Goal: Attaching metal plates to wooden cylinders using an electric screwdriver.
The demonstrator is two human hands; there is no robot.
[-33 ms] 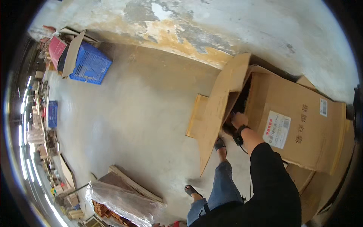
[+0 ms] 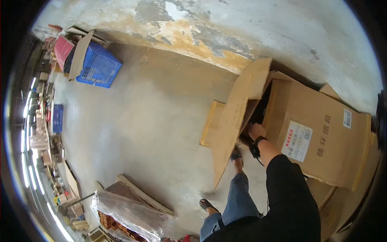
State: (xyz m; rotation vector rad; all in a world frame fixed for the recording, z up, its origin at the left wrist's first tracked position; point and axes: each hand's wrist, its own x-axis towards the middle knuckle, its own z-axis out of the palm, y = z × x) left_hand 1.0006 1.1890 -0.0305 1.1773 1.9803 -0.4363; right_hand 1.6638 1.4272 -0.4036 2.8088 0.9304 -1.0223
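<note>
My right hand [image 2: 256, 130], with a black band on its wrist, reaches to the dark opening of a large brown cardboard box [image 2: 338, 137]. Its fingers look curled closed, but their tips and whatever they hold are hidden in shadow. A long cardboard flap [image 2: 236, 117] stands out to the left of the hand. White labels and dark printing mark the box's upper face, close to my forearm. My left hand is out of sight.
A peeling wall [image 2: 193, 32] rises behind the box. Blue plastic crates [image 2: 98, 66] stand at the far left. A plastic-wrapped stack [image 2: 129, 211] lies at the lower left. My sandalled feet are on the concrete floor [image 2: 141, 117], beside the flap.
The whole view has shifted slightly. My right hand stays at the box opening, and the box and flap look the same.
</note>
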